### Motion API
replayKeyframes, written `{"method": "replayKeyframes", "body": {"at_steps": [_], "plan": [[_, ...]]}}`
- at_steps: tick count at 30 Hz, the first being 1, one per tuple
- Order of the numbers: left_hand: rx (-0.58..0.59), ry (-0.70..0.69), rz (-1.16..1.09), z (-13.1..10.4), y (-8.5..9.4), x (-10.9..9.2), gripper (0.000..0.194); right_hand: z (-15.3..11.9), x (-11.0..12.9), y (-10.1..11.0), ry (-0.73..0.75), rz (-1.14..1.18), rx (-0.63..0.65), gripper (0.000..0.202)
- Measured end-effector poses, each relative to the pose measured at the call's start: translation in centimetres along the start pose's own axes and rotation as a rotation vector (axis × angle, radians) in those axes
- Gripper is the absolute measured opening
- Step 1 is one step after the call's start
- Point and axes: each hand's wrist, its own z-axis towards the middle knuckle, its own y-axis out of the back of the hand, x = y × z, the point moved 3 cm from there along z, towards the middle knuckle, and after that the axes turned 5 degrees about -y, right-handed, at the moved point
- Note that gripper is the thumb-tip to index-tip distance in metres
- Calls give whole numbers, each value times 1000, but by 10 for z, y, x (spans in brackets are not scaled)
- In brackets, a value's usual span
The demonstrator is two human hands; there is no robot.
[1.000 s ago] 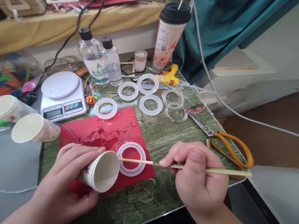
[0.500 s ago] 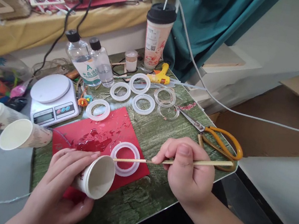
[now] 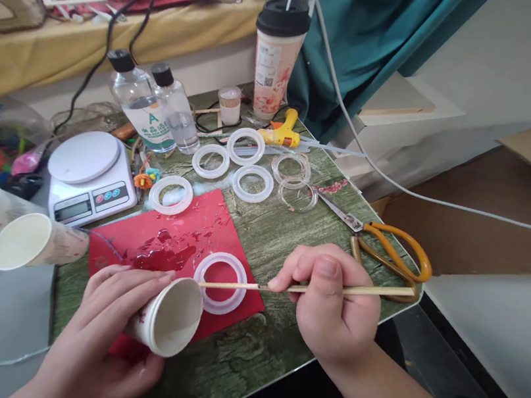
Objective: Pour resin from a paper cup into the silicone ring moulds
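Note:
My left hand (image 3: 111, 329) is wrapped round a small white paper cup (image 3: 176, 319), tilted with its mouth toward me. My right hand (image 3: 332, 302) is closed on a thin wooden stick (image 3: 376, 291). The stick's far end points left to the cup's rim, crossing above a translucent ring mold (image 3: 238, 268). That mold lies on a red sheet (image 3: 231, 227), where a clear wet puddle (image 3: 165, 254) has spread. More white ring molds (image 3: 252, 184) lie behind the sheet, next to clear rings (image 3: 298, 194). What the cup contains cannot be made out.
Scissors (image 3: 395, 245) with orange handles lie at the right table edge. Behind are a yellow glue gun (image 3: 283, 130), a lidded drink cup (image 3: 276, 61) and clear bottles (image 3: 150, 118). A white scale (image 3: 93, 180) and two tipped paper cups (image 3: 22, 242) are on the left.
The view has shifted slightly, so the table things appear a little further left. Both hands keep their hold on the paper cup and the wooden stick, almost unmoved.

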Motion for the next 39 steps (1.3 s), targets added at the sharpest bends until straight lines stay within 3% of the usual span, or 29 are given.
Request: {"method": "replayKeyframes", "body": {"at_steps": [30,39], "plan": [[-32,31,-28,-3,-2,3,59,0,-2,1,-8,-32,-33,43],[-15,-2,-14,1,-3,-1,52,-1,-3,1,-13,-31,-34,43]]}}
